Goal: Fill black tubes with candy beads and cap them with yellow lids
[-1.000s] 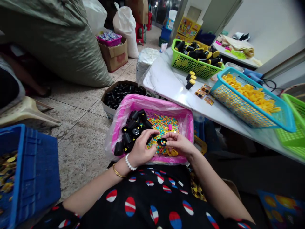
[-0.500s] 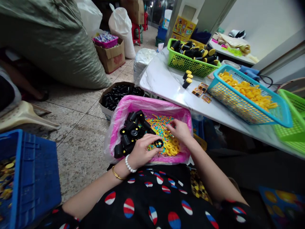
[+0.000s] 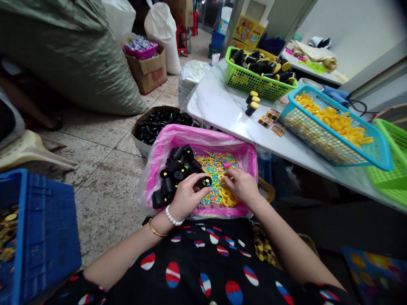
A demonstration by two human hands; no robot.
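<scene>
My left hand (image 3: 187,195) is closed around a small black canister (image 3: 206,181), its open end facing up with coloured beads inside. To the right, my right hand (image 3: 242,184) has its fingers curled together at a yellow ring (image 3: 221,177), which the fingertips partly hide. Both hands are over a pink basket (image 3: 203,132) lined with clear plastic. Loose small coloured beads (image 3: 210,163) cover its middle, and a small pink scoop (image 3: 227,165) lies on them. More yellow rings (image 3: 228,199) lie below my right hand. Black canisters (image 3: 168,184) are heaped on the left side.
A box of black canisters (image 3: 159,127) stands beyond the basket. On the white table (image 3: 216,101) are a green basket (image 3: 254,80), a blue basket (image 3: 333,148) of yellow pieces and a few capped canisters (image 3: 252,109). A blue crate (image 3: 51,233) stands at left.
My right hand has moved down from the beads towards the yellow rings, uncovering the pink scoop. My left hand has shifted slightly up and left with the canister.
</scene>
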